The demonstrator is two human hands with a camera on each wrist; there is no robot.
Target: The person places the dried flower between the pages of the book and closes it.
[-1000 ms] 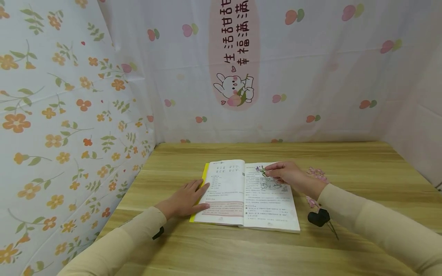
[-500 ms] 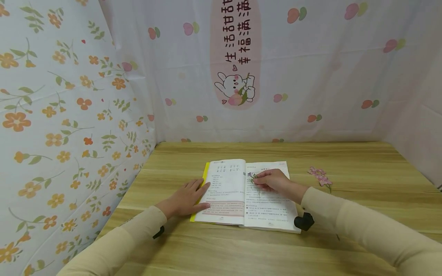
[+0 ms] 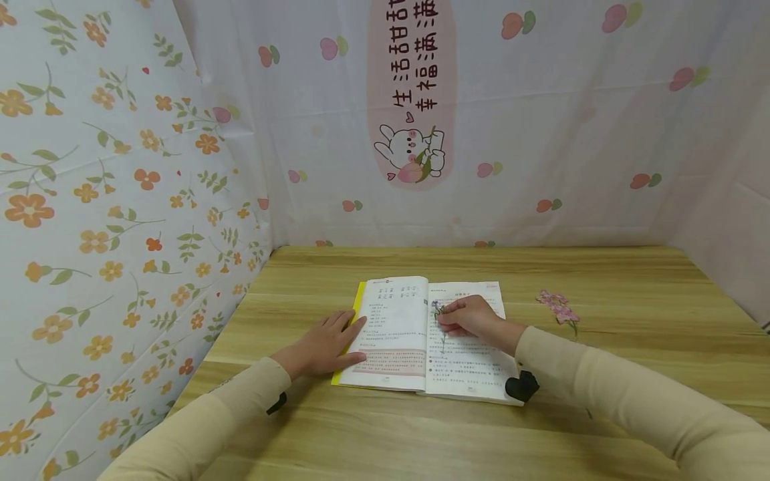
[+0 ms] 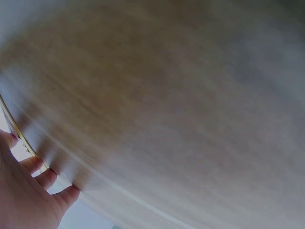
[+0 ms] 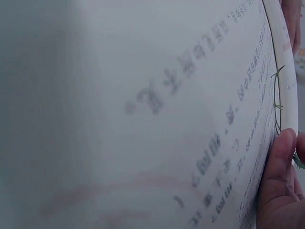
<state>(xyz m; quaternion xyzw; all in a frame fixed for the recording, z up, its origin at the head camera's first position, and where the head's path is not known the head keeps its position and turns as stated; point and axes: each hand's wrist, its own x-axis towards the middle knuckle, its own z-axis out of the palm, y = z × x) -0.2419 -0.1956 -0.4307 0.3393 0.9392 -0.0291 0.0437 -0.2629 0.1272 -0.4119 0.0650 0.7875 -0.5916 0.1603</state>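
Observation:
An open book (image 3: 394,334) with printed pages and a yellow cover edge lies on the table. My left hand (image 3: 321,347) rests along its left edge, thumb and fingers spread onto the page margin. Over the right page, my right hand (image 3: 475,319) pinches a small dried flower (image 3: 437,308) with purple blossoms and green leaves. Its thin stem points down the page, near the book's middle fold. The right wrist view shows the stem (image 5: 278,106) against the page, beside the pinching fingers (image 5: 282,148); the blossoms are mostly hidden there.
Right of the book, a pink dried flower spray (image 3: 559,307) lies on the wooden table (image 3: 385,441), its stem partly behind my right sleeve (image 3: 601,381). A black wrist device (image 3: 522,386) overlaps the book's lower right corner. Patterned cloth (image 3: 301,133) hangs behind and at the sides.
My right hand has carried the purple flower left and slightly down, from the page's printed picture to near the fold. The pink spray is less covered. My left hand has stayed put.

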